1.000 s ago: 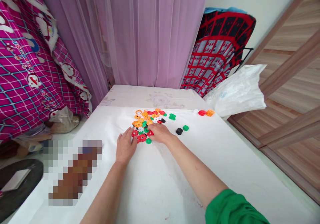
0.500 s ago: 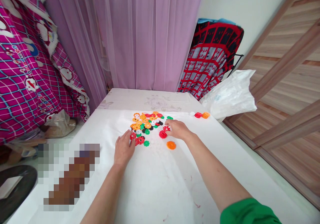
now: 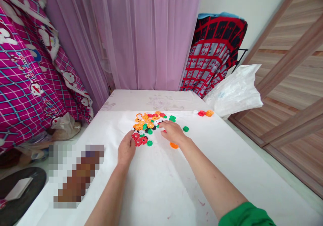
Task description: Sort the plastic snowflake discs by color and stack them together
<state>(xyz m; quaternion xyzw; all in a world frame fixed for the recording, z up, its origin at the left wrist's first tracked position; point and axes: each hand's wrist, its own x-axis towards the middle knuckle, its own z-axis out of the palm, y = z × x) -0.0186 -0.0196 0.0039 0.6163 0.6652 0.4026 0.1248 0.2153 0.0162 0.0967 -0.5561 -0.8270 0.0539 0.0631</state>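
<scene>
A pile of flat, notched plastic discs (image 3: 145, 120) in orange, red, green, white and black lies on the white table. My left hand (image 3: 127, 148) rests at the pile's left edge, fingers stretched forward beside the red discs (image 3: 139, 139). At the right edge, my right hand (image 3: 173, 132) reaches in with fingers apart, its tips by a black disc. Under its palm a red disc is mostly hidden. An orange disc (image 3: 174, 145) lies partly behind my right wrist. Green discs (image 3: 172, 118) sit beyond that hand, and another green disc (image 3: 186, 128) lies to its right.
Near the table's far right corner are a red disc cluster (image 3: 201, 113), an orange disc cluster (image 3: 209, 113) and a white one. A white plastic bag (image 3: 234, 93) stands at that edge. Purple curtains (image 3: 151, 37) hang behind the white table (image 3: 156, 185). A pixelated patch covers something at left.
My right hand has moved left toward the pile, covering the red discs it was over. A green disc now shows to its right. My left hand has shifted slightly, its fingers closer together.
</scene>
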